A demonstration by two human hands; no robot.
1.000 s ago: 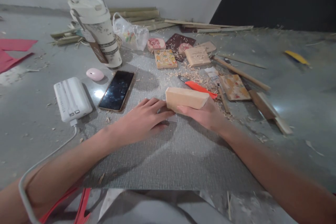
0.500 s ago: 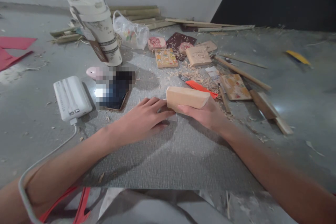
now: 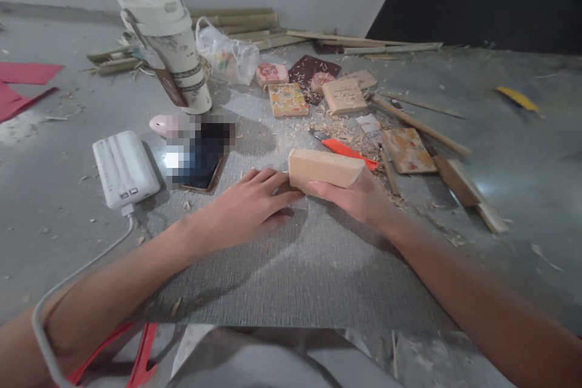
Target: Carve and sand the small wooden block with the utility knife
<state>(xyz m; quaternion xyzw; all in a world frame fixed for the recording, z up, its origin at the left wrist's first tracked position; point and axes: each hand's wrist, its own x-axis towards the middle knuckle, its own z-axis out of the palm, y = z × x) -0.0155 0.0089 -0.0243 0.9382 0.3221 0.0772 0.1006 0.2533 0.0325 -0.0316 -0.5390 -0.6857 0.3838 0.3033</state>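
A pale wooden block [image 3: 324, 168] is held a little above a grey textured mat [image 3: 300, 273] at the centre. My right hand [image 3: 359, 197] grips the block from below and behind, fingers wrapped round it. Flat on the mat lies my left hand [image 3: 252, 206], fingers stretched toward the block's left end and resting on a small pale sheet. An orange-handled cutter [image 3: 348, 153] lies just behind the block among wood shavings.
A phone [image 3: 200, 154], a white power bank [image 3: 125, 168] with its cable and a pink oval object [image 3: 160, 125] lie left. A tall cream tumbler [image 3: 170, 48] and plastic bag [image 3: 225, 54] stand behind. Carved and painted wooden tiles [image 3: 343, 96], sticks [image 3: 421, 126] and bamboo strips lie further back.
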